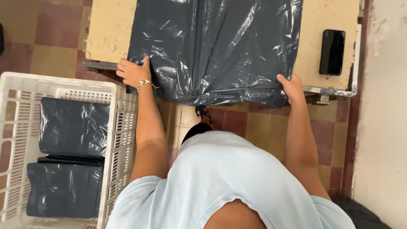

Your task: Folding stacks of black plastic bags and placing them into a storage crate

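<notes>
Crate (121,127) of white slotted plastic fills the lower left of the frame, its near wall standing just beside the person's left forearm. Inside it lie folded dark plastic bags (72,127), one stack above another, flat against the crate floor.

Left hand (133,71), a beaded bracelet at the wrist, sits at centre left on the left edge of a large dark plastic bag (216,46). Fingers curled, thumb pressed on the sheet; grip on the bag's lower left corner. Table edge and a strip of metal frame show just left of the hand.

Bag itself spreads across the top centre of the frame, glossy and creased, lying on a pale tan tabletop (110,29). Its lower hem hangs slightly over the table's near edge. Bare tabletop remains on both sides of the bag.

Right hand (291,87) at centre right pinches the bag's lower right corner, fingers closed under the hem, thumb on top.

Black phone (332,51), face up, lies on the bare tabletop at upper right, well apart from the bag's edge and near the table's right rim.

Floor of red and ochre tiles (55,38) shows at upper left and under the table; open tile between crate and a whitish wall (381,127) at far right.
</notes>
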